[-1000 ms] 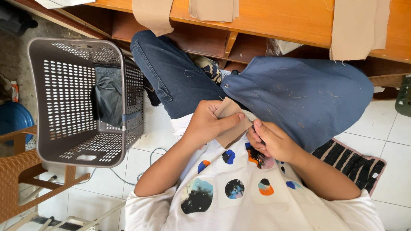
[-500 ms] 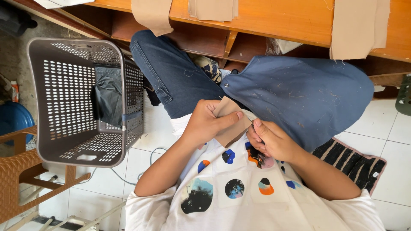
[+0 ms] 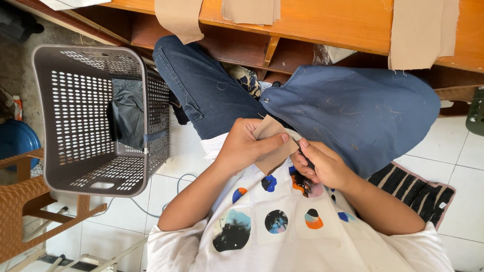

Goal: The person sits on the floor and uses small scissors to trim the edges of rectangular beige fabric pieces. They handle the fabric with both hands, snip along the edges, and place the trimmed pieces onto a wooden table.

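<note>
Two hands meet at frame centre on one tan fabric piece (image 3: 272,143). Left hand (image 3: 247,146), seen on the frame's left, is curled around the cloth, thumb pressed along its edge; right hand (image 3: 320,163) pinches the lower corner, a dark bit under its fingers that can't be made out. Compared with a second ago, almost nothing has shifted: the grip holds, so the work is unchanged. Outward now: blue cloth (image 3: 363,111) drapes over the lap upper right, the grey perforated basket (image 3: 96,111) stands left, and an orange wooden table (image 3: 322,25) with tan pieces runs across the top. Nothing blocks the hands.
</note>
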